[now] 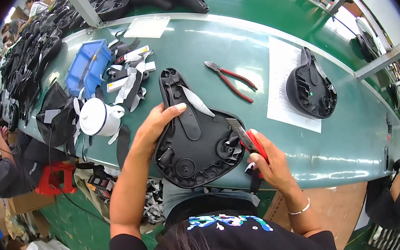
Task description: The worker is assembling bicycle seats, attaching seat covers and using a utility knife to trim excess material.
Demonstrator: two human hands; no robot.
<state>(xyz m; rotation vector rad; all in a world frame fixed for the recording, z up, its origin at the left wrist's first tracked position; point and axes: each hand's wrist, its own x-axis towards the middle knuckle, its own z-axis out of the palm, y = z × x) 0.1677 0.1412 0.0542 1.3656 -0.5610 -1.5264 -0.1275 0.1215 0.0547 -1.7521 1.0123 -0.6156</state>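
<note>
A black bicycle saddle (197,147) lies underside up at the table's near edge, its narrow nose pointing away from me. My left hand (153,125) grips its left side, the thumb over the rim. A pale loose strip (197,102) sticks up from the cover near the nose. In my right hand (272,161) is a red-handled utility knife (253,146), its blade laid at the saddle's right edge. Dark and pale scraps hang below that edge by my fingers. A second saddle (310,86), also underside up, rests on a white printed sheet (285,79) to the right.
Red-handled cutting pliers (232,80) lie beyond the saddle. At the left are a white enamel mug (99,117), a blue bin (88,68), cut scraps (132,81) and a black bag (55,113). Many saddles (33,69) are piled at far left. Other people work around the tables.
</note>
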